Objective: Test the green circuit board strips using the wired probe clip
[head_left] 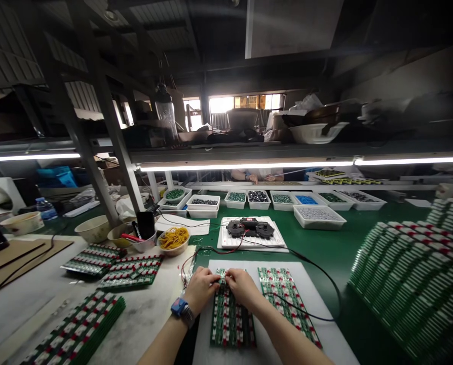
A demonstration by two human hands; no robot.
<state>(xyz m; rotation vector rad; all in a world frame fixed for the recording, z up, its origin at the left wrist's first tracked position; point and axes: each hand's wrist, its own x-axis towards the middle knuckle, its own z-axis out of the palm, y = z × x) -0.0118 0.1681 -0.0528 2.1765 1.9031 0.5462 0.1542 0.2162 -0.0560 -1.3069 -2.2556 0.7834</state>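
A green circuit board panel [232, 324] with rows of white and red parts lies on a white sheet [203, 350]. At its far end are both hands, close together. My left hand [202, 288], with a blue strap at the wrist, has its thumb and fingers pinched at the board's top edge; what is between them is too small to name. My right hand [242, 288] is pinched just beside it, its fingertips on the same end of the board, their contents hidden. Right of it lies a second panel [289, 304], crossed by a black cable.
Tall board stacks [405, 274] stand at the right, more panels [78, 324] at the left. Small-part trays [319, 223] line the back. A black device [250, 228], a bowl of yellow bands [174, 239] and a pen cup [145, 243] sit ahead. Another person's hands [251, 177] show beyond.
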